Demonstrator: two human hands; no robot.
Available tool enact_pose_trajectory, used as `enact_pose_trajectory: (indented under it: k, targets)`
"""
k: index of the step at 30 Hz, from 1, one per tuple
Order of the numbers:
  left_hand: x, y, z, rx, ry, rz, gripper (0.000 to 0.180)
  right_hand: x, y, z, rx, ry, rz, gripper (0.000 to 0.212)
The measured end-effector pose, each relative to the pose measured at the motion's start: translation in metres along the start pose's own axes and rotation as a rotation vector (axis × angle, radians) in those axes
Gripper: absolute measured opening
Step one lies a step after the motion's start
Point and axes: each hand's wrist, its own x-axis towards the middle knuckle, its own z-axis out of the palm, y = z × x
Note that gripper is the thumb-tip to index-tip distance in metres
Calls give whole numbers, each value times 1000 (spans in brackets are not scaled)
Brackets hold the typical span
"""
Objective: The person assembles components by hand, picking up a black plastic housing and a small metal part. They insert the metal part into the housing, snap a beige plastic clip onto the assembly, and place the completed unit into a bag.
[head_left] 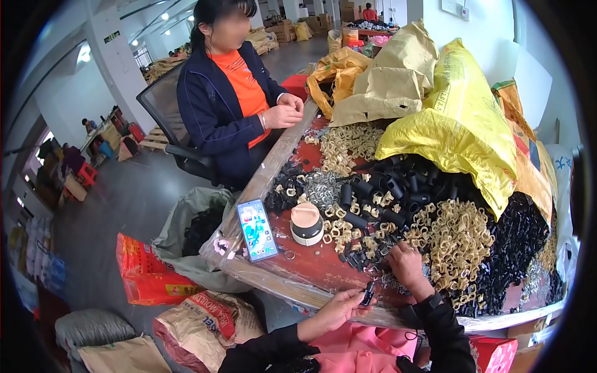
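At the table's near edge, my left hand (336,310) pinches a small black plastic part (368,294) between thumb and fingers. My right hand (407,268) is down among the loose pieces, its fingers bent and pressed together; whatever is in them is hidden. Beside it on the right rises a heap of beige plastic clips (457,233). Small black pieces (354,256) and thin metal rings lie to its left. Short black tubes (404,186) are piled behind it.
A phone (256,230) and a lidded dark jar (306,224) stand on the red tabletop (295,264). A yellow sack (454,118) spills over the far right side. Another person (233,93) sits across the left edge. Open sacks (199,224) stand on the floor.
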Motion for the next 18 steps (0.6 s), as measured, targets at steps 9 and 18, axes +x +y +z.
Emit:
enact_pose_trajectory:
  k: [9,18]
  targets:
    - [-5,-9,8,-45,27,9,27,-15,3,-23,403,156,175,6]
    - [-1,1,16,-34,130,60,26,-17,17,-10,861,36,343,15]
